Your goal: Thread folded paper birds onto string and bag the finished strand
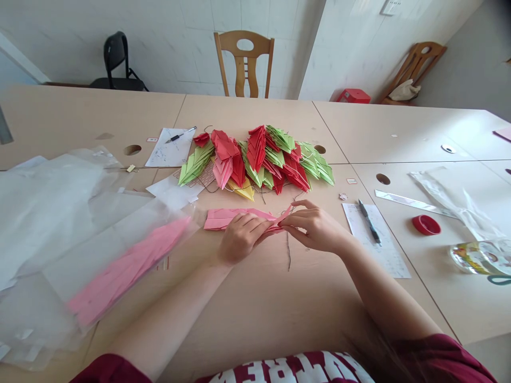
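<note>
A strip of folded pink paper [223, 218] lies on the table in front of me. My left hand [244, 234] is closed over its middle and presses it down. At the strip's right end, my right hand [311, 226] pinches a raised flap of the paper between thumb and fingers. A thin dark string [288, 255] hangs down from beneath the paper's right end onto the table. Just beyond lies a pile of folded paper pieces in red [256, 149], green [317, 164], pink [222, 171] and yellow [241, 189], with strings among them.
Clear plastic bags [51, 207] cover the left side, one holding more pink paper [131, 266]. On the right are a written sheet [389, 260], a pen [369, 222], a ruler [413, 203], a red tape roll [426, 225] and clear tape [481, 257]. A wooden chair [245, 61] stands opposite.
</note>
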A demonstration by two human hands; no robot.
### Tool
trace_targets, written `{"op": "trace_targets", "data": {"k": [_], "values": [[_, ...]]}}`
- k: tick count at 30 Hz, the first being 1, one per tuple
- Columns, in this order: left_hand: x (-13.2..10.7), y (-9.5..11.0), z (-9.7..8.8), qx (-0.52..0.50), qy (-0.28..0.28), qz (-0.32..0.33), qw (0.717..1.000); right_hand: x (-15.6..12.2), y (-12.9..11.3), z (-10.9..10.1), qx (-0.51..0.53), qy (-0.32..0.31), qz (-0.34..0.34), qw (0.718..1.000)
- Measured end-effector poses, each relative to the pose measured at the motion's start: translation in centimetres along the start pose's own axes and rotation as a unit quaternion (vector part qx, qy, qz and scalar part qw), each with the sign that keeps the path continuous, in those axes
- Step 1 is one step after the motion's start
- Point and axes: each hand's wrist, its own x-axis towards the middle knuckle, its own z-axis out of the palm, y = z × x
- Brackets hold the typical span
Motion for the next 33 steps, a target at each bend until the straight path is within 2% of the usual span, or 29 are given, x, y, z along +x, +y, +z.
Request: {"op": "trace_targets", "data": {"k": [5,10,18,26,29,33], "values": [[0.1,0.1,-0.3,-0.008,-0.001,-0.002,1.0,0.0,0.1,0.6,0.003,-0.002,-0.002,1.0],[-0.1,0.0,0.0,-0.022,0.023,-0.004,0.999,0.1,0.4,1.1,0.005,-0.016,0.002,1.0],[-0.1,-0.1,0.4,-0.047,0.053,0.014,0.997,0.1,0.4,1.1,0.059,-0.006,-0.004,0.998],[-0.2,-0.2,0.5,-0.066,0.061,0.034,0.995,0.1,0.3,1.4,0.048,-0.007,0.003,0.999],[-0.4,-0.3,0.5,-0.089,0.063,0.033,0.993,0.1,0.4,1.3,0.045,-0.005,0.013,0.999],[-0.6,-0.4,0.7,-0.118,0.067,0.008,0.991,0.1,0.7,0.7,0.09,0.002,0.032,0.995]]}}
